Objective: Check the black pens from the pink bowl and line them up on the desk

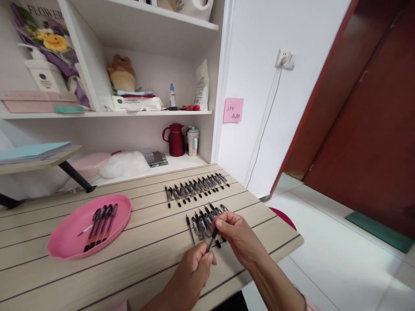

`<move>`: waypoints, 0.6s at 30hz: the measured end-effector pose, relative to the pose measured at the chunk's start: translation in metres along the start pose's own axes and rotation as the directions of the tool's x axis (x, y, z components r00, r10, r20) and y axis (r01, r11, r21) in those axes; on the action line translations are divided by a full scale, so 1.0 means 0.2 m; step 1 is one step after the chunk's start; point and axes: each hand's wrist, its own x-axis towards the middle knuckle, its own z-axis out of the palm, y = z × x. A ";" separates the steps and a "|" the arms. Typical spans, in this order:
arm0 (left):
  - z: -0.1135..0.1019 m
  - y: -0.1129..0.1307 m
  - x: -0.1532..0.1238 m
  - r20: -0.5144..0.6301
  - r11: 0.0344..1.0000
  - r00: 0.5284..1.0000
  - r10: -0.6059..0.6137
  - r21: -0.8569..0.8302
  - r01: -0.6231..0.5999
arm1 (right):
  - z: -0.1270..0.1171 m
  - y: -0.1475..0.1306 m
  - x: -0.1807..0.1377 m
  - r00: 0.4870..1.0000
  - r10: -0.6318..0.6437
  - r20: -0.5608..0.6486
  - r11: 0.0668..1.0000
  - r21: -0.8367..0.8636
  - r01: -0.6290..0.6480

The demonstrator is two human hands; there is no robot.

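Note:
My left hand [198,268] is closed around the lower end of a dark pen [212,239] near the table's front edge. At the pen's upper end, my right hand [238,235] pinches the black part, its fingertips covering the tip. Just behind both hands lies a cluster of pens [201,222] with clear barrels and black ends, some of it hidden by my right hand. Farther back, a long row of similar pens [194,188] runs slantwise across the wood. Several capped pens and a thin white stick lie on a pink tray [121,216] to the left.
White shelves [149,113] rise behind the table, holding a red jug [177,140], a pale cup [193,142] and a white plastic bag [125,165]. A small raised stand [74,172] stands at the left. The table's right edge [275,211] drops to a tiled floor.

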 end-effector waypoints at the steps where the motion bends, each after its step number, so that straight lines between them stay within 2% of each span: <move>1: 0.00 0.00 0.00 0.001 1.000 1.000 -0.003 -0.002 0.003 | 0.00 0.00 0.00 1.000 0.007 -0.005 1.000 -0.007 -0.007; 5: 0.00 -0.01 0.01 0.014 1.000 1.000 -0.006 -0.014 0.006 | 0.00 0.01 0.00 0.996 0.067 0.066 0.995 0.075 -0.072; 9: 0.00 -0.01 0.01 0.011 1.000 1.000 -0.014 -0.014 0.015 | -0.01 0.02 0.01 0.999 0.037 0.007 0.999 0.012 -0.037; 15: 0.01 0.00 0.02 0.033 0.992 0.995 -0.096 -0.084 0.098 | -0.03 0.01 0.00 0.994 0.083 0.075 0.994 0.062 -0.087; 18: 0.00 -0.01 0.02 0.044 0.992 0.995 -0.089 -0.091 0.093 | -0.03 0.01 -0.01 0.997 0.058 0.047 0.998 0.017 -0.059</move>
